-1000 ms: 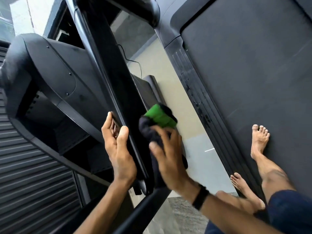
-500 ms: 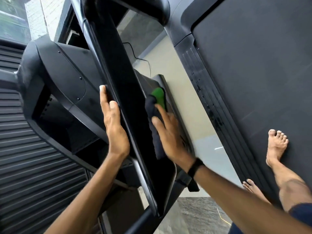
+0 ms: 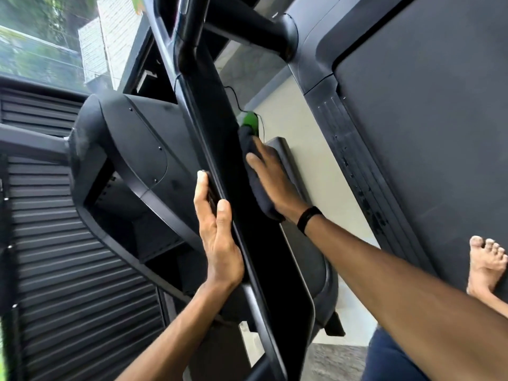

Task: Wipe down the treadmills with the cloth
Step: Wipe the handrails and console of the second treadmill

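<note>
Seen from the head view, the glossy black treadmill console screen [image 3: 242, 215] runs diagonally through the frame. Right hand [image 3: 270, 177], fingers extended and flat, presses the dark cloth with a green patch [image 3: 254, 149] against the screen's face; the cloth lies under the palm, its green corner projecting beyond the fingertips toward the upper end of the screen. Left hand [image 3: 217, 232] steadies the screen's opposite edge: fingers straight along the back, thumb on the front rim, a flat clasp rather than a clenched one. A black wristband [image 3: 308, 220] encircles the right wrist. A bare foot [image 3: 485, 264] rests on the grey treadmill belt [image 3: 426, 133] at right. Slatted dark shutters [image 3: 68, 270] fill the lower left.
</note>
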